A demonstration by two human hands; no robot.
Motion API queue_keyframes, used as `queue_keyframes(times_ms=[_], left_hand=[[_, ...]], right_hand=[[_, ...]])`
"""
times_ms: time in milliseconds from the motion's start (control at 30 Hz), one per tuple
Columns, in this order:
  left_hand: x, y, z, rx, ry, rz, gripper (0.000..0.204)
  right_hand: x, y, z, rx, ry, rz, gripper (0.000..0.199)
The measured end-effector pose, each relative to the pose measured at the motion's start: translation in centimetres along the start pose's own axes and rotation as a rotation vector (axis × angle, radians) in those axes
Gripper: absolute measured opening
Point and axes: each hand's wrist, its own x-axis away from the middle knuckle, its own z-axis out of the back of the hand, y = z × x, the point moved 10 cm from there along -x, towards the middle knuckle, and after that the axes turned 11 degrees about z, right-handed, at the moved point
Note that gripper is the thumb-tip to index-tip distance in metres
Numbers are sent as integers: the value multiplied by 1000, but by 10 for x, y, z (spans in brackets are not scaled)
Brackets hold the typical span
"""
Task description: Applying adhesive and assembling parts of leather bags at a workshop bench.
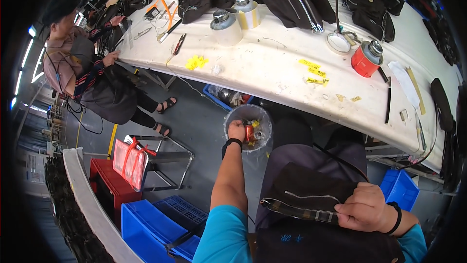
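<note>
Head view: the right hand (362, 208) pinches the edge of a dark zippered pouch (311, 182), thumb on top, over the person's lap. At a bin (266, 117) lined with clear plastic, the left hand (236, 130) reaches over the near-left rim, fingers curled; whether they grip anything, I cannot tell. Inside the bin lie a red can (249, 131), a silvery can (258, 136) and yellow scraps. Just beyond, a blue crate (214, 98) under the table (272, 51) holds mixed items too small to tell. Two whitish metal-capped jars (226, 30) and a red one (365, 62) stand upright on the table, their contents hidden.
</note>
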Motion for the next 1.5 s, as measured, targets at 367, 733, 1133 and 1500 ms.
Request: queue_keyframes(times_ms=[367, 733, 1133, 1500], left_hand=[[39, 31, 28, -105, 18, -112, 46], [239, 196, 74, 401, -640, -471, 59], [501, 278, 67, -265, -521, -1172, 32], [503, 252, 35, 247, -1209, -609, 20]], right_hand=[[4, -1, 2, -9, 57, 10, 21], [22, 26, 11, -87, 122, -171, 12], [80, 53, -11, -892, 163, -650, 13], [99, 44, -15, -1246, 211, -664, 18]])
